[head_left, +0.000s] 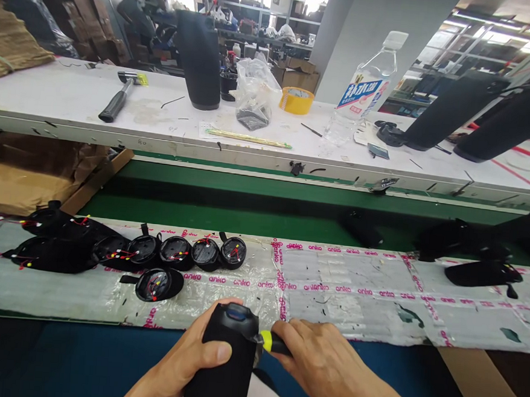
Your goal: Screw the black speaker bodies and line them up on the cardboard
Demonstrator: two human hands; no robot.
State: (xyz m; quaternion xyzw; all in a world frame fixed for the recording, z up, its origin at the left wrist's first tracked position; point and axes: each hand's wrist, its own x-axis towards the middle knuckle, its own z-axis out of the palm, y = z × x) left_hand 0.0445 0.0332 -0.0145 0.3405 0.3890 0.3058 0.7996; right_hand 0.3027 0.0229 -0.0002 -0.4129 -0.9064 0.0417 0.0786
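Note:
My left hand (190,356) is wrapped round a black fabric-covered cylinder (226,365), a speaker body, held upright near the bottom edge. My right hand (321,363) grips a tool with a yellow and black handle (269,342), whose tip is pressed against the cylinder's upper right side. The tool's tip is hidden. Just beyond my hands, a row of several round black end caps with red and yellow wires (184,252) lies on the taped plastic sheet (353,289).
A green conveyor belt (246,203) runs across the middle. On the far white bench (72,97) are a hammer (118,97), black cylinders (200,58), a plastic bag (254,92), a yellow tape roll (297,100) and a water bottle (366,87). Black parts (482,271) lie at right.

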